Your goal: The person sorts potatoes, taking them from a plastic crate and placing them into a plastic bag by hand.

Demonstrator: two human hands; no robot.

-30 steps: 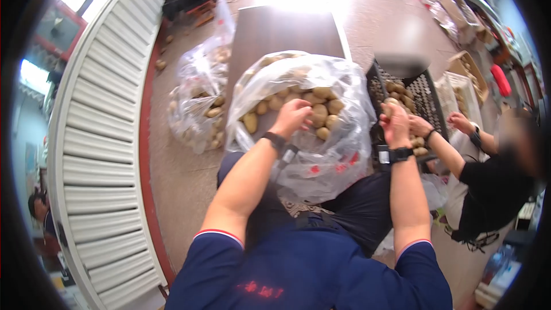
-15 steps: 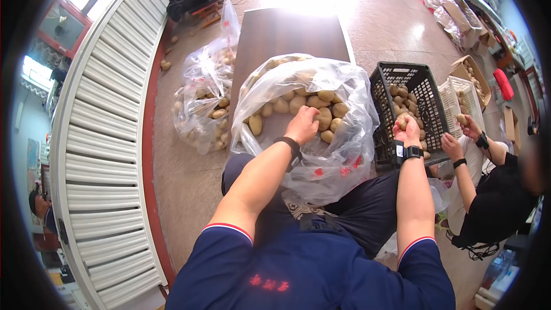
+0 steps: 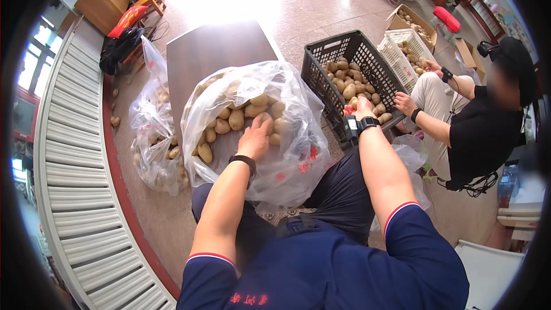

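A clear plastic bag [image 3: 310,120] with red print lies open on the dark board [image 3: 221,46], with several potatoes [image 3: 236,119] inside. My left hand [image 3: 255,138] reaches into its mouth, fingers against the potatoes on its right side; whether it grips one cannot be made out. To the right, my right hand [image 3: 361,109] is closed around a potato [image 3: 354,102] at the near edge of the black crate [image 3: 338,46]. Several potatoes [image 3: 350,77] lie in that crate.
A co-worker [image 3: 488,109] sits at the right, one hand at the white crate [image 3: 396,51] of potatoes. Behind it is a cardboard box [image 3: 413,23]. Another potato bag [image 3: 152,120] stands left of the board, near a white radiator [image 3: 80,178]. Loose potatoes [image 3: 115,121] lie on the floor.
The view has swung right, so the bag and crates appear further left. My left hand has stayed in the bag and my right hand at the crate. The co-worker's far hand has moved to the white crate.
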